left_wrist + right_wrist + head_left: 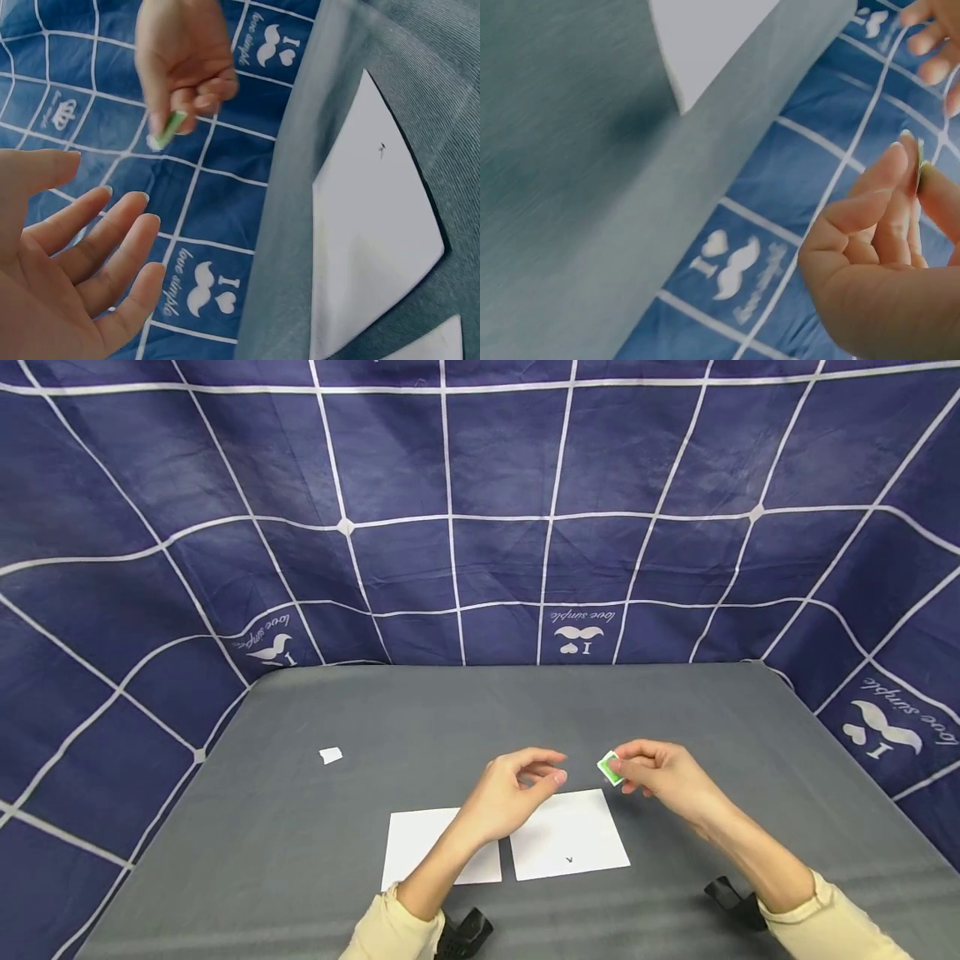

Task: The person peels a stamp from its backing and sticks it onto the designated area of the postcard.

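My right hand [663, 774] pinches a small square green-and-white piece [611, 769] between thumb and fingertips, so I judge the picking-up done and the letting-go still left. The piece juts past those fingertips toward my left hand [512, 788], which hangs apart from it, fingers loosely bent and holding nothing. Nearer me lies a flat white rectangular sheet [562, 827] with a tiny dark mark [569, 860]; beside it, a second white sheet [417, 843], partly behind my left forearm [452, 858]. A white scrap [330, 755] lies well apart on the grey cloth-covered table [300, 843].
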Available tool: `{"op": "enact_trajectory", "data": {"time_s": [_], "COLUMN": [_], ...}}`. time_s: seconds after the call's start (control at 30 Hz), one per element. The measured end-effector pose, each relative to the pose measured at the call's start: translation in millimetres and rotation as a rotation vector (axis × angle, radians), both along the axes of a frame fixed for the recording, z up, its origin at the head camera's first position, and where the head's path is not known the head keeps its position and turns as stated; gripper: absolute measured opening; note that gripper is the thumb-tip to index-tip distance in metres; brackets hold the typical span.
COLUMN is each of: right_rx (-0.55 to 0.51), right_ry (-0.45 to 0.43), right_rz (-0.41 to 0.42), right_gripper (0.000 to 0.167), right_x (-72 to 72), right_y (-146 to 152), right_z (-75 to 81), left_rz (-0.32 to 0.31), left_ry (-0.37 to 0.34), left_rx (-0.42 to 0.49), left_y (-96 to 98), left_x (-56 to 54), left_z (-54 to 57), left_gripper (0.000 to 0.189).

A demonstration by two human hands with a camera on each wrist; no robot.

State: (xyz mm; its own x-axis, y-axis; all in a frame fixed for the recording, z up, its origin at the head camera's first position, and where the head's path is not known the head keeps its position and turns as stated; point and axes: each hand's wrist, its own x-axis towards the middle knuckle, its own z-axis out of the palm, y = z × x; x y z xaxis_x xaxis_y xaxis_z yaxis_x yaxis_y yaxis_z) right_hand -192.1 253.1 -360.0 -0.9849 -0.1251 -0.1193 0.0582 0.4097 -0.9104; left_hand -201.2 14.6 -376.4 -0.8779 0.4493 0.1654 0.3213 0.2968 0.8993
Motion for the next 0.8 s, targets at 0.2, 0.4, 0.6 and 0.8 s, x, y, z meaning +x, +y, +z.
{"op": "enact_trajectory", "data": {"time_s": [0.2, 0.4, 0.6, 0.8], "right_rx": [-0.019, -0.043, -0.009, 0.052], "right_ry": [0.036, 0.119, 0.227, 0.319], "right_rz": [0.057, 0.099, 0.105, 0.107], "right_gripper": [0.030, 0.024, 0.018, 0.016], "right_x": [-0.9, -3.6, -6.5, -8.0], "right_y": [-32.4, -55.7, -68.6, -72.9], "right_z": [3.4, 2.2, -0.1, -1.1], "left_rz": [0.026, 0.040, 0.079, 0.064], "left_ry": [-0.134, -0.191, -0.227, -0.296], "left_rx": [0.053, 0.164, 0.230, 0.278], "left_y": [-3.3, -6.8, -10.2, -12.0], "left_x": [-5.4, -9.0, -11.4, -11.0], "left_z": [-7.7, -10.8, -11.2, -9.8], "left_gripper": [0.026, 0.021, 0.016, 0.017]}}
